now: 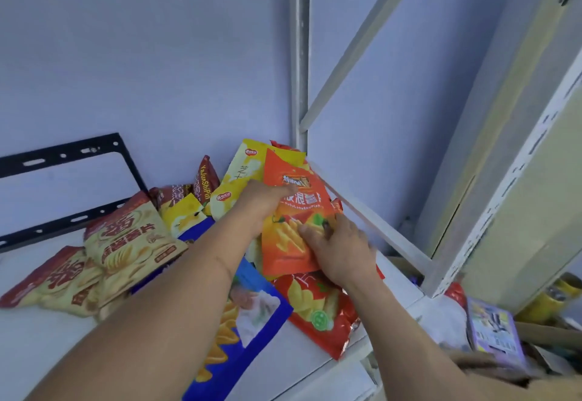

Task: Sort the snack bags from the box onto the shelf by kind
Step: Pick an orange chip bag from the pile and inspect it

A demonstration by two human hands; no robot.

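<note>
Both hands hold an orange chip bag (296, 211) upright at the right end of the white shelf (47, 337). My left hand (264, 203) grips its left edge at mid height. My right hand (338, 251) presses on its lower right corner. Under it lies a red chip bag (318, 309). A blue bag (252, 309) lies beneath my left forearm. Yellow bags (242, 177) lean on the wall behind. Cream-and-red bags (126, 240) are heaped at the left. The cardboard box (548, 328) sits low at the right.
A black metal bracket (63, 161) leans on the wall at the left. A white shelf post (299, 54) and a slanted brace stand just right of the bags. A purple packet (494, 331) and yellow items (554, 296) lie in the box area.
</note>
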